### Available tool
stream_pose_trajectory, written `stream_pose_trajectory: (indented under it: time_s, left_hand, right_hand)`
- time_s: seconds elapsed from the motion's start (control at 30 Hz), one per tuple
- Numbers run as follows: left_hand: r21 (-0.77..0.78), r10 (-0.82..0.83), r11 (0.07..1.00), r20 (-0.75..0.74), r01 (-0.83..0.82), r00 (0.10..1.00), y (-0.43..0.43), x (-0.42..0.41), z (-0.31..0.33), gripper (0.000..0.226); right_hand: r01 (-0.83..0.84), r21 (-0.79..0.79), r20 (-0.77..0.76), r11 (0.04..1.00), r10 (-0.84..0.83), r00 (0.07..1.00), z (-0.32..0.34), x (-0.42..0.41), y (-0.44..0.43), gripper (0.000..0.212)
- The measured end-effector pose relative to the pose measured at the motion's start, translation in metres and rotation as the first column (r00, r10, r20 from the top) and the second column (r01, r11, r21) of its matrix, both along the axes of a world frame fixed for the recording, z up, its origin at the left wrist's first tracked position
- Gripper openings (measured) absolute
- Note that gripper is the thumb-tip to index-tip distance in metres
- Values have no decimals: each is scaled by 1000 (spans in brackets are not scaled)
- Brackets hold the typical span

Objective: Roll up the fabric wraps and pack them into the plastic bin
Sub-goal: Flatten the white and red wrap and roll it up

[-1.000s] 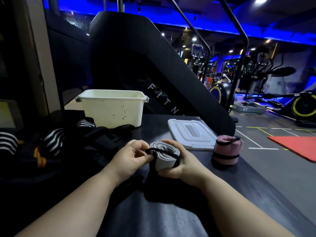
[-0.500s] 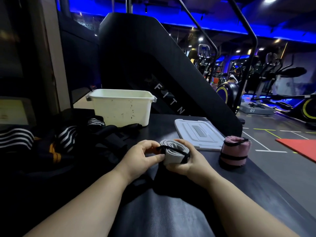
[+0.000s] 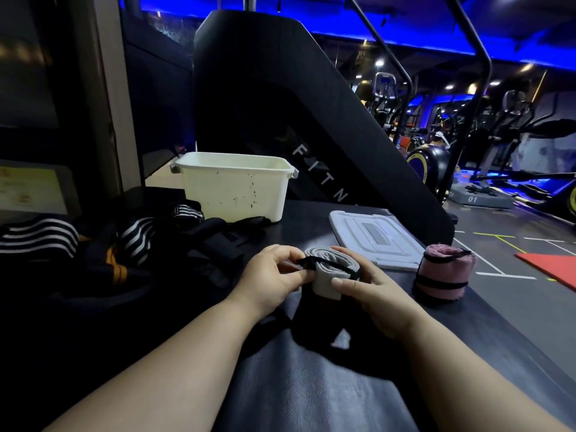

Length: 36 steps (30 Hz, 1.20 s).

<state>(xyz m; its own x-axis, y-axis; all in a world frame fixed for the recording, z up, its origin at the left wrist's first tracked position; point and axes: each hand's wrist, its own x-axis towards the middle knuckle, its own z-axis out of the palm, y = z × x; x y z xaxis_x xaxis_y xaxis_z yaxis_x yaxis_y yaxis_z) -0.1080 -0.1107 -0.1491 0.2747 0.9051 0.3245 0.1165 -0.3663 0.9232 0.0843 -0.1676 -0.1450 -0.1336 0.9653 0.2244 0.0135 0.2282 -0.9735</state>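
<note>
While the left hand point(image 3: 268, 275) pinches the black strap point(image 3: 324, 265) and the right hand point(image 3: 374, 294) grips the grey roll point(image 3: 324, 283), a slipped strap, seemingly unfastened, would let it uncoil.

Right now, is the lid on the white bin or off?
Off: the lid lies flat on its own, to the right of the open-topped bin and not touching it.

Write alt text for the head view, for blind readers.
The left hand pinches the black strap of a rolled grey wrap that the right hand holds. Beyond lie a white plastic bin, a lid, a rolled pink wrap and unrolled striped wraps.
</note>
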Motion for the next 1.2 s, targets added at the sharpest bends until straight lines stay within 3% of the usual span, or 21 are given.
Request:
stream_pose_trajectory:
  time_s: [0.17, 0.27, 0.4, 0.6, 0.73, 1.0, 1.2]
  left_hand:
    - [-141, -130, 979, 117, 146, 985, -5, -2, 2, 21]
    - [-193, -199, 955, 149, 226, 969, -5, -5, 2, 44]
    - [-119, -116, 985, 99, 128, 988, -3, -1, -3, 62]
    - [135, 78, 988, 3, -78, 997, -4, 5, -1, 30]
    - [234, 137, 961, 57, -146, 989, -5, 9, 1, 31]
    - [-72, 100, 994, 187, -88, 977, -2, 13, -2, 36]
    - [-117, 103, 990, 209, -80, 973, -6, 15, 0, 28]
  right_hand:
    - [104, 37, 26, 994, -105, 994, -6, -1, 4, 76]
    - [135, 55, 43, 989, -137, 990, -5, -1, 5, 74]
    - [161, 68, 66, 985, -165, 984, -5, -3, 4, 70]
    - [193, 90, 78, 977, -200, 977, -6, -5, 6, 64]
    - [223, 111, 88, 968, -234, 968, -7, -6, 8, 52]
    - [264, 149, 136, 953, -284, 949, -7, -8, 13, 66]
    - [281, 154, 138, 947, -302, 943, -7, -10, 13, 65]
